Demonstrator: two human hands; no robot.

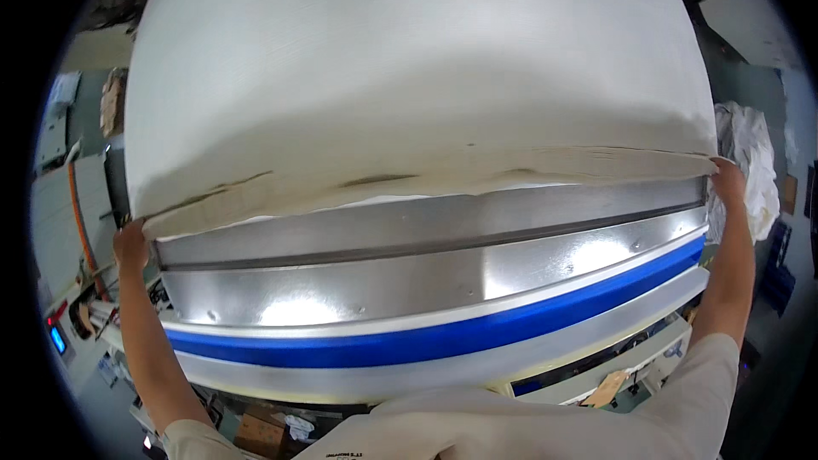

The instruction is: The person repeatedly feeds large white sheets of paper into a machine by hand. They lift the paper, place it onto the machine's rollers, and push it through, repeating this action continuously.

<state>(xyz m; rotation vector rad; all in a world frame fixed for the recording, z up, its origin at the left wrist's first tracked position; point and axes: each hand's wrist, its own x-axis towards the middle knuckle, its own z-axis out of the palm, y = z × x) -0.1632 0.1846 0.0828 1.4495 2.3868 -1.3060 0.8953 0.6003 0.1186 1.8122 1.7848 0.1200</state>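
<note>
Pinching pale cloth [434, 163] at opposite front corners: left fingers [135, 230], right fingers [722, 167]; edge spans between.

Dark lettering [344, 456] sits on shirt [477, 426] front, lower edge of view; small, not clearly legible. Blue screen [57, 339], far left: marks too small to read.

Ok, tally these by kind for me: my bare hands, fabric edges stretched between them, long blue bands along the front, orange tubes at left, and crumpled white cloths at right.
Hands: 2 (left hand, right hand)
Fabric edges: 1, beige fabric edge
Bands: 1, blue band
Tubes: 1, orange tube
Cloths: 1, crumpled white cloth
Total: 6
</note>
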